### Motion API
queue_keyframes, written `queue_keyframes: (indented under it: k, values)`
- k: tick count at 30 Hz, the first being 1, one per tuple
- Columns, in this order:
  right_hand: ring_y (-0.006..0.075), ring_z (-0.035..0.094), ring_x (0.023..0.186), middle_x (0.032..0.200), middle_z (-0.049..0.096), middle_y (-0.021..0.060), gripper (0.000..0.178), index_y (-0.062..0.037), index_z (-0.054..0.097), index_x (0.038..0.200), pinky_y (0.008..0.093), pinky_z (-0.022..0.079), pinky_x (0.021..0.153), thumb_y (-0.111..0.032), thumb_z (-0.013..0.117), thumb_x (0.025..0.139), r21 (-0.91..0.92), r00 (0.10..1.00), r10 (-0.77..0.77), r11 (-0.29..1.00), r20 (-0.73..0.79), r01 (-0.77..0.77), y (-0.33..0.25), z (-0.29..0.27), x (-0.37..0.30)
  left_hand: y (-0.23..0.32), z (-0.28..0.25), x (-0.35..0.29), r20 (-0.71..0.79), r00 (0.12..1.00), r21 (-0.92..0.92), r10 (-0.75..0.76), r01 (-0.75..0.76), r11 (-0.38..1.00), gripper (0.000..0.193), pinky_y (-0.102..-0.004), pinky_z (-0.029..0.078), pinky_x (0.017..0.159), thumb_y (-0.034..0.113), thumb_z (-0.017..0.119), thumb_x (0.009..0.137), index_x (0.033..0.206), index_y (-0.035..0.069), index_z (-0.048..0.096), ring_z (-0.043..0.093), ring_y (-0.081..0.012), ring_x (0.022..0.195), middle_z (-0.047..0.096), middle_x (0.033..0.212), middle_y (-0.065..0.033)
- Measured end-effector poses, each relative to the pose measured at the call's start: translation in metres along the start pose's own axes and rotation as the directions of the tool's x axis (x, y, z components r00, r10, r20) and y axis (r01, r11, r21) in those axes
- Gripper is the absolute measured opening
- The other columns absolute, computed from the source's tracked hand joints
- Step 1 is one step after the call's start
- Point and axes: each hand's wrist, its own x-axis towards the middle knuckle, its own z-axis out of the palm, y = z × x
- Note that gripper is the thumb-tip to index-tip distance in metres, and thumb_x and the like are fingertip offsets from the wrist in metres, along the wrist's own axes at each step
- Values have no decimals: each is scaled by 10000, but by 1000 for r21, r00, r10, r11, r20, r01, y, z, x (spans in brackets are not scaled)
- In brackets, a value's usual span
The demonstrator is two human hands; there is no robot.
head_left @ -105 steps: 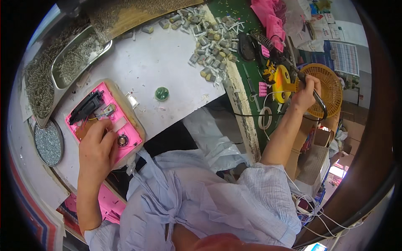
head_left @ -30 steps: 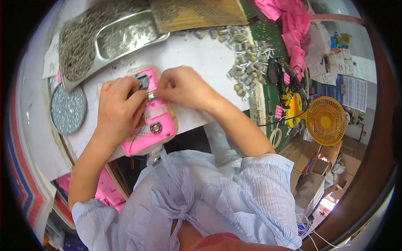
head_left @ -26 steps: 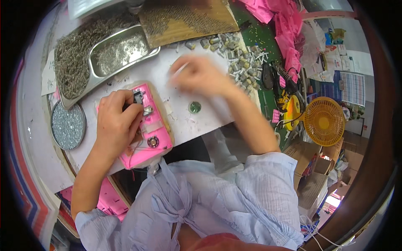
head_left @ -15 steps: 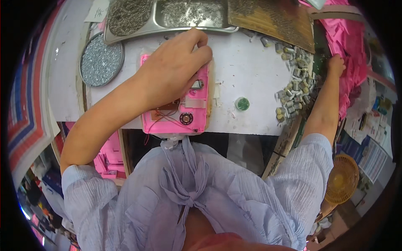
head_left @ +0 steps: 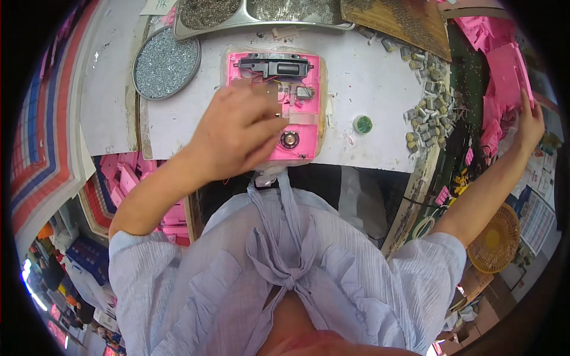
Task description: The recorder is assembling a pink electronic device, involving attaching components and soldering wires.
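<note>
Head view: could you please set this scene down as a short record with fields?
Left hand: over the pink housing, fingers curled; whether it holds anything is hidden
Right hand: at the lower edge of a pink panel, apparently gripping it
In the housing: black part along its far edge, round speaker-like part
Left of housing: round dish of small silvery pieces
Right of housing: small green round item

My feed is bright over the white tabletop (head_left: 386, 101), while the space beneath it sinks to near-black. The metal tray (head_left: 285, 27) catches a pale sheen. At lower left I see glare from a light strip (head_left: 37, 293), the clutter around it soft; straight edges bow toward the black rim.
</note>
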Motion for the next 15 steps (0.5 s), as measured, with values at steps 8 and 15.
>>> queue_keyframes:
  k: [8,15]
  values:
    - [153,687,845,1001,711,115,142,31,685,1038,297,597,809,-77,720,951,469,999,-10,883,45,-12,-130,18,-191,4,14,-29,52,997,96,-54,49,994,466,-417,368,910,236,775,771,1222,147,701,549,-227,947,598,1030,-17]
    - [261,716,932,1162,693,182,251,41,616,1218,390,614,782,-115,568,1027,916,967,-95,354,238,-191,-161,29,-236,0,7,-39,64,995,82,-82,76,994,499,-419,371,912,188,776,766,1256,150,692,548,-227,968,565,1032,-38]
